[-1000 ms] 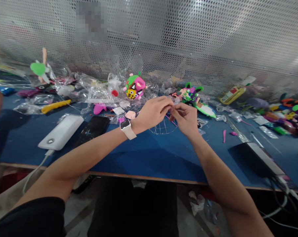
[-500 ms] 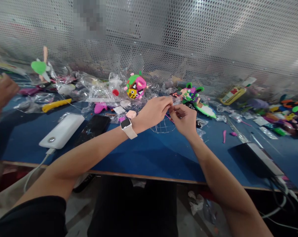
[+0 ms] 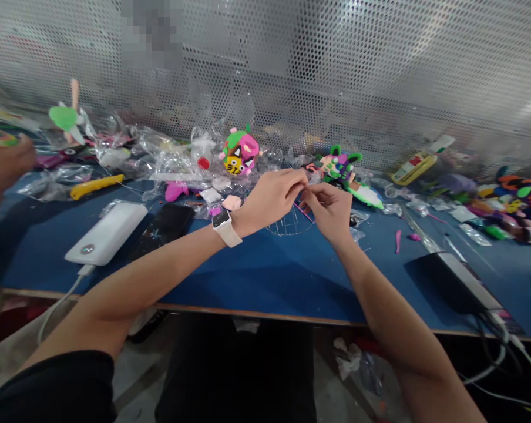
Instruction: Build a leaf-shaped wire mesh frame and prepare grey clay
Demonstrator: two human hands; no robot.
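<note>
My left hand (image 3: 276,197), with a smartwatch (image 3: 222,219) on its wrist, is closed with the fingertips pinched. My right hand (image 3: 329,211) meets it fingertip to fingertip, its thumb and finger pinched as well. Whatever sits between the fingertips is too small to make out. Just under the fingers a thin purple strip (image 3: 303,212) shows, slanting down to the right. Below both hands lies a round wire mesh (image 3: 289,228), partly covered by the left hand. Beside the left wrist are a pale pink clay lump (image 3: 231,202) and a small purple one (image 3: 215,211).
Behind my hands stand a colourful clay cat head (image 3: 241,154) and a green-and-purple clay figure (image 3: 339,163). To the left lie a white power bank (image 3: 108,233), a black phone (image 3: 166,229) and a yellow cutter (image 3: 97,186). Another person's hand (image 3: 12,161) is at far left.
My hands stay pinched together at nearly the same spot, and the right fingers have shifted slightly. The view has moved a little. At far left, the other person's hand shows more of a colourful item.
</note>
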